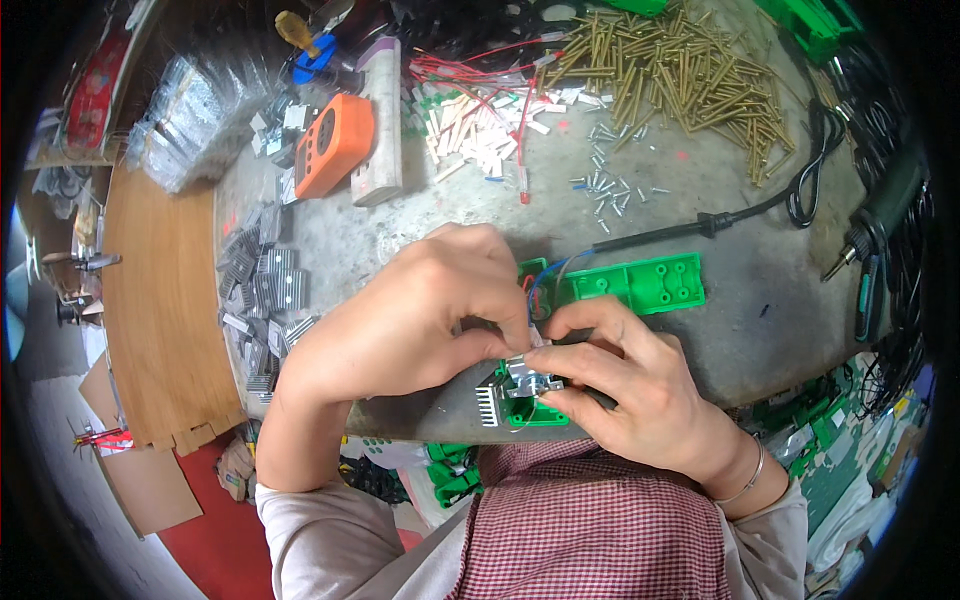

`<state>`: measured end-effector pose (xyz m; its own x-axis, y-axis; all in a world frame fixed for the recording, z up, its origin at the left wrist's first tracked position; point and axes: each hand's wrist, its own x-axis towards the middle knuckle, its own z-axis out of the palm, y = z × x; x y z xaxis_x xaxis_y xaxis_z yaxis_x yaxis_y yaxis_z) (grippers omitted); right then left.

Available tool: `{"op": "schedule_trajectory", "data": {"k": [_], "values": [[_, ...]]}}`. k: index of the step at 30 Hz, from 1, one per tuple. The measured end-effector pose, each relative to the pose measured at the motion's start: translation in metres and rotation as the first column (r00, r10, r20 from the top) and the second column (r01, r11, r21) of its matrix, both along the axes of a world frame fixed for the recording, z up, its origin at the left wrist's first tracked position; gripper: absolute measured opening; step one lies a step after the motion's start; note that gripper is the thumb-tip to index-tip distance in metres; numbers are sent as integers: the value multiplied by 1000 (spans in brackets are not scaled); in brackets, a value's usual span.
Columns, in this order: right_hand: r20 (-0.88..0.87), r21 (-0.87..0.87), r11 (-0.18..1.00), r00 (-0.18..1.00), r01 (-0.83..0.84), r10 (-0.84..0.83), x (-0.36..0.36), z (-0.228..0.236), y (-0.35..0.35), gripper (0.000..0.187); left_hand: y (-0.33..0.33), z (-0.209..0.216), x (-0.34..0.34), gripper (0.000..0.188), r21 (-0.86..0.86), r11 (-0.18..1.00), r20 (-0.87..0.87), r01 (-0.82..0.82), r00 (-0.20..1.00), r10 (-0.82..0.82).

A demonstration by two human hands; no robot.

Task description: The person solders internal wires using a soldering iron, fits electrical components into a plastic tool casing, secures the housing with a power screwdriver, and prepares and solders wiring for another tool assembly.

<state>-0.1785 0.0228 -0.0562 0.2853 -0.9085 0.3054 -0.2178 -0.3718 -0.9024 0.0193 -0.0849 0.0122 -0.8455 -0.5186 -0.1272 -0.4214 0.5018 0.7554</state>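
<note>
Look here, your right hand (635, 385) covers much of the metal-and-green assembly (522, 380), and whatever sits at the fingertips of your left hand (430, 310) is too small to tell! Your fingers mask part of the green casing (650, 284); your checked apron (600, 530) runs off the bottom, and the bagged contents in those clear plastic bags (195, 120) are a blur!

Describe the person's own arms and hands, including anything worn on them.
The left hand and right hand are both bare, without gloves. Pale greyish-beige sleeves reach about the elbows. A thin, silver-coloured bangle is worn on the right side only.
</note>
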Motion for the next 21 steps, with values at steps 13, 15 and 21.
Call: {"op": "schedule_trajectory", "data": {"k": [13, 15, 21], "values": [[-62, 46, 996, 995, -72, 75, -4, 5, -4, 31, 6, -10, 7, 15, -40, 995, -44, -89, 995, 87], [-62, 51, 995, 994, -88, 91, -4, 6, -5, 32, 9, -13, 10, 16, -44, 993, -50, -109, 993, 107], [-152, 125, 991, 986, -42, 61, -11, 18, -3, 37, 56, 3, 11, 34, -431, 863, -121, -265, 964, 235]]}}
